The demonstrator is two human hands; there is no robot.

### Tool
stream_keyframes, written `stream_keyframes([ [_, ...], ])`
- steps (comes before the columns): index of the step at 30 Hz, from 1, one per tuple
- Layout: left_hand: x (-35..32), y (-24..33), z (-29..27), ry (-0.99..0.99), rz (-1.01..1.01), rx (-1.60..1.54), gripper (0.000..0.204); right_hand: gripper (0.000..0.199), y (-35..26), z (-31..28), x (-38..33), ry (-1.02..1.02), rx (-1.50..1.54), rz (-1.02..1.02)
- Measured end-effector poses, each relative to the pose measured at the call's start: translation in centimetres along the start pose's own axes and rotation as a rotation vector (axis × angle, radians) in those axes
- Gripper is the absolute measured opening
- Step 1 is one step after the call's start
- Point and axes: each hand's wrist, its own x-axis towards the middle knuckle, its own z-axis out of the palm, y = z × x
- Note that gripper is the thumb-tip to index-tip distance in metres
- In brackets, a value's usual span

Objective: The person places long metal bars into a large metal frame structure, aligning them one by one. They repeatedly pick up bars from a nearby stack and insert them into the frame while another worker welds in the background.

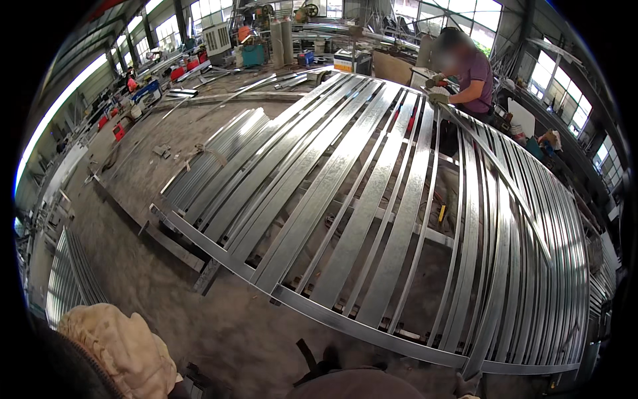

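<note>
At the front edge of a large metal frame, my right hand is wrapped round the near end of a galvanised metal bar. This bar lies over the frame's front rail and runs away from me. My left hand, in a cream work glove, is at the lower left, away from the frame; its fingers cannot be made out. Long galvanised bars span the frame side by side, with uneven gaps. Another bar lies diagonally across those on the right.
A co-worker in a purple shirt bends over the far edge, gloved hands on the metal. Bundled metal profiles lie left of the frame, more near my left. A steel beam rests on the floor. A yellow-handled tool shows between bars.
</note>
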Motion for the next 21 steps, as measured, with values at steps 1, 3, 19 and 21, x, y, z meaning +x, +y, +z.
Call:
stream_keyframes([
  [1,0.3,0.8,-0.2,0.003,0.024,0.025,0.045,0.118,-0.7,-0.6,-0.5,-0.047,0.033,0.045],
  [3,1.0,2.0,-0.6,0.002,0.062,0.088,0.045,0.12,-4.6,-1.3,-1.4,-0.128,0.084,0.116],
  [19,-17.6,-5.0,3.3,0.425,-1.036,0.32,0.046,0.105,-6.7,-1.7,-1.8,-0.089,0.043,-0.003],
  [21,-26.5,-7.8,8.8,0.301,-1.176,0.208,0.047,0.103,-6.9,-1.9,-1.7,-0.09,0.03,-0.023],
])
